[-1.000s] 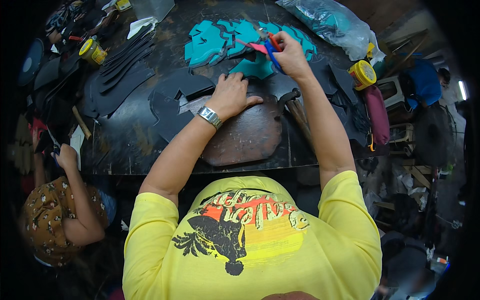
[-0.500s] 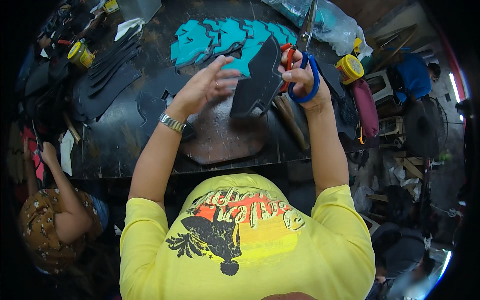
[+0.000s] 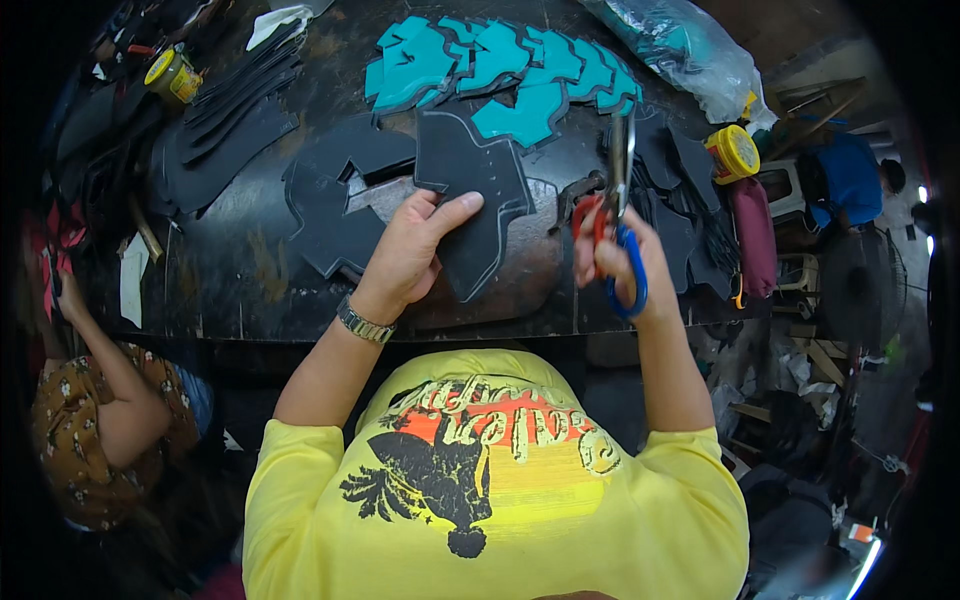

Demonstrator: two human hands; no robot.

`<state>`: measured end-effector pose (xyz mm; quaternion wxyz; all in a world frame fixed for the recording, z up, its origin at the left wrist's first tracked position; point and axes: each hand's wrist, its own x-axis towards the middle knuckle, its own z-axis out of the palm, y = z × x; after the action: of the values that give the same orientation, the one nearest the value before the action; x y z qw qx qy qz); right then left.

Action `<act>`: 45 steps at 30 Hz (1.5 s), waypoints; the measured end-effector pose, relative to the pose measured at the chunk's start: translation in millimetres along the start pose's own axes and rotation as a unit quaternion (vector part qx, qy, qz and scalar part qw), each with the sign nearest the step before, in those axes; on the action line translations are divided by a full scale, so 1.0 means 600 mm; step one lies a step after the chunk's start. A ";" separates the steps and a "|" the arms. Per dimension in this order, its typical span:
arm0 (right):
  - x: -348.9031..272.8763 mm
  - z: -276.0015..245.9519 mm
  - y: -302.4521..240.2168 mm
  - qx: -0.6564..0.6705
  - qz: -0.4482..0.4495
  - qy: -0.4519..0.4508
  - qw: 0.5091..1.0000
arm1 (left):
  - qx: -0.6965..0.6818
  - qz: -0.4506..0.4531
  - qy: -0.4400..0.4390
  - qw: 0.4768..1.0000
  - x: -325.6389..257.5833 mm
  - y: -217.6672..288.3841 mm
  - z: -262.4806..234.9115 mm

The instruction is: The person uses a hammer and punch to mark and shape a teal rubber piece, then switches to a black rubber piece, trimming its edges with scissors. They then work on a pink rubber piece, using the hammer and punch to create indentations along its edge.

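Observation:
My left hand pinches a flat black shaped piece by its edge, thumb on top and fingers beneath. A pale line runs along the border of that piece. In my right hand is a pair of scissors with one red and one blue handle; the metal blades point away from me. I cannot tell whether the blades are parted. Beyond the black piece lies a spread of overlapping teal shaped pieces with dark edges. Left of my left hand, more black cut pieces rest on the dark table.
Fanned black strips and a yellow-lidded jar are at the far left. A second yellow-lidded jar, a maroon roll and a clear plastic bag line the right. Another person's arm works at the left edge.
The black piece has passed from beside my right hand into my left hand, moving left and nearer. My right hand with the scissors has moved lower. The view has shifted slightly.

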<state>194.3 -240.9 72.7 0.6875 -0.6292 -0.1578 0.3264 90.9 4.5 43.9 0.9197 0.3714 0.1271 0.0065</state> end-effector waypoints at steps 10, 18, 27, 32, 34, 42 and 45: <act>-0.126 0.026 0.082 0.022 0.149 -0.088 0.985 | 0.056 0.051 -0.018 0.997 -0.011 -0.037 0.009; -0.138 0.047 0.087 0.018 0.140 -0.061 0.988 | 0.068 0.073 -0.031 0.995 -0.018 -0.058 0.016; -0.137 0.055 0.085 -0.025 0.176 -0.048 0.983 | 0.121 0.081 0.006 0.989 -0.033 -0.059 0.017; -0.139 0.055 0.098 0.009 0.175 -0.058 0.983 | 0.118 0.099 0.026 0.988 -0.034 -0.067 0.016; -0.140 0.056 0.106 0.021 0.165 -0.058 0.984 | 0.110 0.116 0.039 0.986 -0.033 -0.073 0.014; -0.139 0.069 0.114 0.018 0.201 -0.043 0.979 | 0.103 0.169 0.074 0.977 -0.026 -0.098 0.002; -0.134 0.074 0.110 0.027 0.193 -0.051 0.979 | 0.116 0.175 0.074 0.975 -0.023 -0.102 0.000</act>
<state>90.8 -259.6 31.5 0.6196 -0.6114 -0.0590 0.4887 72.4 -41.1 5.0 0.8430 0.4904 0.1278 0.1804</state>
